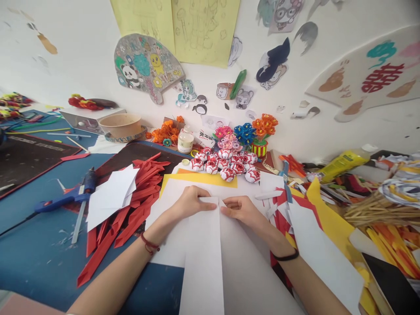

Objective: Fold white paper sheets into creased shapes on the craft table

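Observation:
A long white paper strip [204,262] runs from my hands toward my body, over larger white paper [167,240]. My left hand [193,202] pinches the strip's far end, thumb lying along its top edge. Close by on the right, my right hand [241,211] has thumb and fingers pressed together at the paper's edge beside the strip. The fingertips of both hands nearly meet. Just beyond them lies a yellow sheet [210,180], with a cluster of red-and-white paper flowers [223,164] behind it.
On the left are folded red paper strips [131,210], white paper pieces [113,197] and a blue glue gun [75,194]. A glue bottle [185,140] stands near the wall. Paper scraps, a yellow bottle [346,162] and bundled strips [370,212] crowd the right side.

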Motion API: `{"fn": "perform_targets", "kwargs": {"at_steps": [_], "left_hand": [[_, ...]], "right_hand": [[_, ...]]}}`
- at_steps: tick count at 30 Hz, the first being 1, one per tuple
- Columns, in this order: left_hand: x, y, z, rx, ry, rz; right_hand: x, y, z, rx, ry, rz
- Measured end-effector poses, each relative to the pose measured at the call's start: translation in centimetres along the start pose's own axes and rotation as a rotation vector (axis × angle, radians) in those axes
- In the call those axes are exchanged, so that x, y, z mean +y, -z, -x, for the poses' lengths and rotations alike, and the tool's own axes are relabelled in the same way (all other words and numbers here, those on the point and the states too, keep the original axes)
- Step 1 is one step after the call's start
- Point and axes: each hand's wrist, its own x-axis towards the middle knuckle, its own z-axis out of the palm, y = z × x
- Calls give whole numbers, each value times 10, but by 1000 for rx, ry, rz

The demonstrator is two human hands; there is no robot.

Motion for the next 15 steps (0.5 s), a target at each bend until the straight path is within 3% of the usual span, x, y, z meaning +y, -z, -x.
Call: {"fn": "perform_targets", "kwargs": {"at_steps": [2,4,10,12,15], "left_hand": [[1,4,0,-39,-4,32],[2,10,0,-22,0,53],[-5,21,-2,243,128,-136],[-8,16,-4,300,126,-174],[-10,5,-8,373,86,-275]], "right_hand": [[-1,4,1,-87,-48,-21],[-1,5,2,-73,-38,-3],[6,4,-2,207,97,122],[6,4,-1,292,103,279],[2,0,4,413,25,697]]}}
